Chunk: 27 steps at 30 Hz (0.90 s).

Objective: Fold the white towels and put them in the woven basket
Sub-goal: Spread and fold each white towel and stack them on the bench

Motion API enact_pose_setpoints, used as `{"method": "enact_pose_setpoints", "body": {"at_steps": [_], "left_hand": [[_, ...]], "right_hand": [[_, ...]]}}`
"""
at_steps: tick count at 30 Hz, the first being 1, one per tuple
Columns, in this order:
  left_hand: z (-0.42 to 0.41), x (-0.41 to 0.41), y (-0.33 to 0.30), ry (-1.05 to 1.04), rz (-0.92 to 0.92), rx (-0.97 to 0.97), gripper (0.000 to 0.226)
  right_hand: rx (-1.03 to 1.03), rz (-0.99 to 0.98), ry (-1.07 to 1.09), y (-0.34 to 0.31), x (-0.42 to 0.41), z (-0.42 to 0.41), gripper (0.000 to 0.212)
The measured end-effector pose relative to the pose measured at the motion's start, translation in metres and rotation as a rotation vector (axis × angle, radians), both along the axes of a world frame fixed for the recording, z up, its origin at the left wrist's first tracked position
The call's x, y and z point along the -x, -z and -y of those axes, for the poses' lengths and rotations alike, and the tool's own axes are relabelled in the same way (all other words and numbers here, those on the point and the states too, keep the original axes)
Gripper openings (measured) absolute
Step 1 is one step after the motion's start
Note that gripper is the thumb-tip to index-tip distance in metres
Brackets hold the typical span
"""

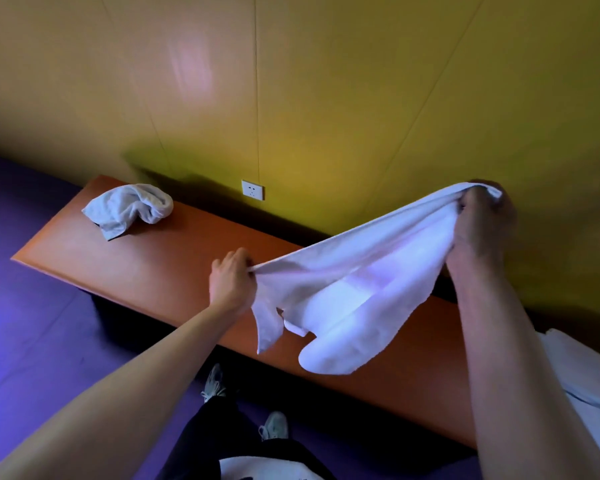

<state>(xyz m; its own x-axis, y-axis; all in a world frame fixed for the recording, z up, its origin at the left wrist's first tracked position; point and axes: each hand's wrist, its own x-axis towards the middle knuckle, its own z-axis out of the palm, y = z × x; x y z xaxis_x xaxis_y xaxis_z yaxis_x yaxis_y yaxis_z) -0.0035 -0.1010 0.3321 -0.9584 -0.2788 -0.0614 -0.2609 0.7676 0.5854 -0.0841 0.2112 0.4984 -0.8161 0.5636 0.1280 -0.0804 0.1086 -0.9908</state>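
We find no words, numbers, labels or brand marks that we can read anywhere in this view. The wall socket (252,190) on the yellow wall shows only its pin holes, with no lettering we can make out. A small tag (295,328) hangs at the edge of the held white towel (354,292), but we cannot tell whether anything is printed on it.

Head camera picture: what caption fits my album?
Both hands stretch a white towel above an orange bench; another lies crumpled.
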Motion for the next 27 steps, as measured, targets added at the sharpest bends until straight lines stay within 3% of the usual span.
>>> {"method": "enact_pose_setpoints", "body": {"at_steps": [3, 6, 10, 12, 16, 19, 22, 27], "left_hand": [[0.015, -0.010, -0.003, -0.107, -0.044, -0.062, 0.020], [0.024, -0.009, -0.015, -0.135, -0.123, -0.154, 0.021], [0.038, -0.009, -0.023, -0.234, -0.186, -0.448, 0.028], [0.046, -0.016, -0.024, -0.247, -0.205, -0.469, 0.028], [0.069, -0.034, -0.004, -0.049, -0.253, -0.103, 0.018], [0.098, -0.050, 0.024, 0.082, -0.158, 0.125, 0.012], [0.118, -0.073, 0.038, -0.071, -0.011, 0.045, 0.016], [0.106, -0.091, 0.037, -0.545, 0.077, -0.133, 0.022]], "right_hand": [[-0.021, 0.025, 0.022, 0.007, -0.007, -0.017, 0.008], [0.001, 0.014, 0.024, 0.020, -0.022, -0.017, 0.014], [0.149, -0.028, 0.045, 0.034, -0.050, -0.016, 0.025], [0.124, 0.010, 0.074, 0.044, -0.070, -0.015, 0.023], [0.101, 0.080, 0.232, 0.062, -0.112, -0.006, 0.029], [0.105, 0.165, 0.295, 0.071, -0.142, 0.007, 0.026], [0.094, 0.168, 0.255, 0.086, -0.174, 0.026, 0.025], [0.182, 0.140, 0.325, 0.087, -0.204, 0.057, 0.027]]}}
